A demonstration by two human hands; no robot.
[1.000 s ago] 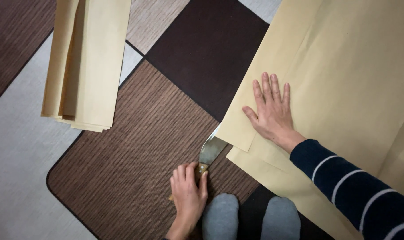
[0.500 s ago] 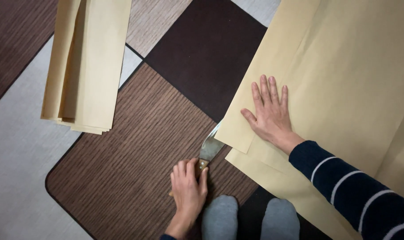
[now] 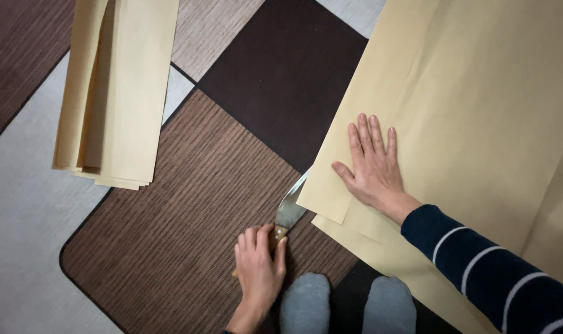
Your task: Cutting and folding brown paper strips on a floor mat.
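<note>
The broad steel knife with a wooden handle (image 3: 287, 216) slants up-right, its blade tip hidden under the folded tan paper sheet (image 3: 455, 111); the left hand (image 3: 260, 269) grips its handle; the right hand (image 3: 371, 164) presses flat, fingers spread, on the sheet just right of the blade.

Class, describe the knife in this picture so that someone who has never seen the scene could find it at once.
Start at the big tan paper sheet on the right, pressed flat by the right hand. At its near left edge a knife slips under the fold, its wooden handle gripped by the left hand. It is the only metal thing among paper and patterned floor.
</note>
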